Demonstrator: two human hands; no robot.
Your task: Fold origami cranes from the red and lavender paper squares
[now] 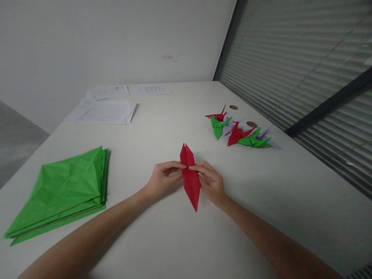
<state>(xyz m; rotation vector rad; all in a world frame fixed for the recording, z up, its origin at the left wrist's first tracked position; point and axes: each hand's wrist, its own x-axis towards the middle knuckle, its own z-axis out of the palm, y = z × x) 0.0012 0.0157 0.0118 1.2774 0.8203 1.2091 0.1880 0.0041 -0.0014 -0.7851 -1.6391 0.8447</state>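
A piece of red origami paper (192,186), folded into a long diamond with a split far tip, is held between my hands over the white table. My left hand (165,176) pinches its left edge near the middle, thumb beneath and index finger on top. From the other side my right hand (211,181) grips the right edge, its index fingertip almost meeting the left one at the centre line. The pointed near end hangs free toward me. Some fingertips are hidden behind the paper.
Several folded paper cranes in red, green (218,126) and pale purple lie at the right near the window blinds (305,50). A stack of creased green paper sheets (66,182) rests at the left. Printed papers (104,112) lie farther back by the wall.
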